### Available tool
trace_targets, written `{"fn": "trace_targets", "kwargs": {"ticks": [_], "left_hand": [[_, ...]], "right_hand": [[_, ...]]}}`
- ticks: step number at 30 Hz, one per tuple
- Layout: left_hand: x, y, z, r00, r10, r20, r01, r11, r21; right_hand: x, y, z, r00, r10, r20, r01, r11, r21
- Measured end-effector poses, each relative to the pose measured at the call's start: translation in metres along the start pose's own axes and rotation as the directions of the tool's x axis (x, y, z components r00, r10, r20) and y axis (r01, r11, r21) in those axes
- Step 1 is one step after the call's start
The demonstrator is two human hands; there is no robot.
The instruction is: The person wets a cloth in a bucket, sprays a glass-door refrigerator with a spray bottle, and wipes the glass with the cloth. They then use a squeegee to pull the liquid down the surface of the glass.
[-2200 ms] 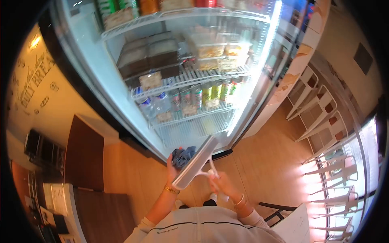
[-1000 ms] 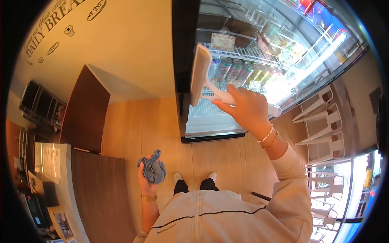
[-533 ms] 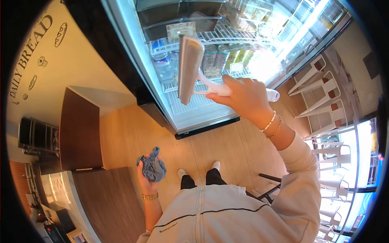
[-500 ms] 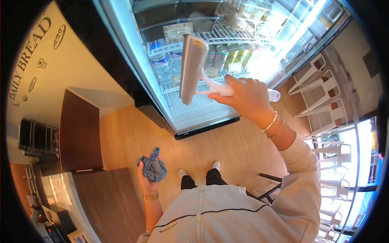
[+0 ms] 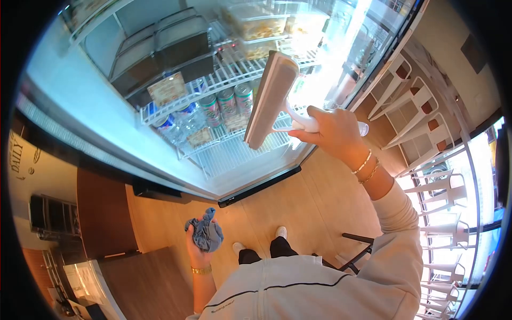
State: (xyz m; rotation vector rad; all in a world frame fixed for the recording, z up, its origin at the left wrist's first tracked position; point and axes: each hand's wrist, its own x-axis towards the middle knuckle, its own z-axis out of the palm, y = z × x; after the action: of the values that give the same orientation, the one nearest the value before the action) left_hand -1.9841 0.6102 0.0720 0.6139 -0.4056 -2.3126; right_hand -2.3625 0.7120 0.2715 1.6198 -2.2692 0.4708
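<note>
Gripping the handle of a long white plastic squeegee (image 5: pixel 269 101), the right hand (image 5: pixel 333 133) is raised in front of the tall glass door (image 5: pixel 80 114) of a lit display fridge, its fingers wrapped tight round the handle, two thin bracelets (image 5: pixel 367 165) at the wrist. The squeegee's flat blade stands nearly upright, tilted a little, and lies against or just before the glass; I cannot tell whether it touches. Behind the blade, inside the fridge, a row of green and pink drink cans (image 5: pixel 226 101) stands on a white wire shelf (image 5: pixel 234 149), with clear water bottles (image 5: pixel 176 125) to their left, dark rectangular trays (image 5: pixel 160 50) on the shelf above, and clear plastic food boxes (image 5: pixel 256 24) beside those. The left hand (image 5: pixel 196 255) hangs low near the body, well apart from the door, its fingers closed round a crumpled blue-grey cloth (image 5: pixel 207 234), a gold bracelet (image 5: pixel 201 270) on that wrist. Below lies a light wooden floor (image 5: pixel 298 197), where the tips of two white shoes (image 5: pixel 280 232) show. White metal stools (image 5: pixel 416 101) stand in a line to the right.
</note>
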Motion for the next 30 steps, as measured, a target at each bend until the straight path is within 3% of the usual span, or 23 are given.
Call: {"fn": "trace_targets", "kwargs": {"ticks": [5,11,17,23,28,30], "left_hand": [[0.011,-0.025,0.026,0.998,-0.061,0.032,0.061,0.998,-0.006],[0.018,-0.053,0.044,1.0,-0.021,-0.023,0.023,0.995,0.095],[0.019,-0.072,0.063,0.995,-0.061,-0.074,0.071,0.988,0.139],[0.022,-0.088,0.08,0.994,-0.069,-0.09,0.088,0.969,0.232],[0.026,-0.092,0.077,0.989,-0.144,-0.016,0.144,0.966,0.215],[0.028,-0.097,0.076,0.995,-0.086,-0.053,0.093,0.983,0.158]], "right_hand": [[-0.011,0.047,0.006,0.996,0.065,0.057,-0.069,0.995,0.078],[-0.036,0.096,0.042,0.975,0.21,0.078,-0.224,0.916,0.333],[-0.078,0.116,0.094,0.908,0.378,0.181,-0.396,0.631,0.668],[-0.13,0.118,0.187,0.806,0.482,0.343,-0.53,0.331,0.781],[-0.162,0.106,0.24,0.764,0.51,0.396,-0.574,0.256,0.778],[-0.168,0.102,0.242,0.735,0.537,0.414,-0.598,0.226,0.769]]}}
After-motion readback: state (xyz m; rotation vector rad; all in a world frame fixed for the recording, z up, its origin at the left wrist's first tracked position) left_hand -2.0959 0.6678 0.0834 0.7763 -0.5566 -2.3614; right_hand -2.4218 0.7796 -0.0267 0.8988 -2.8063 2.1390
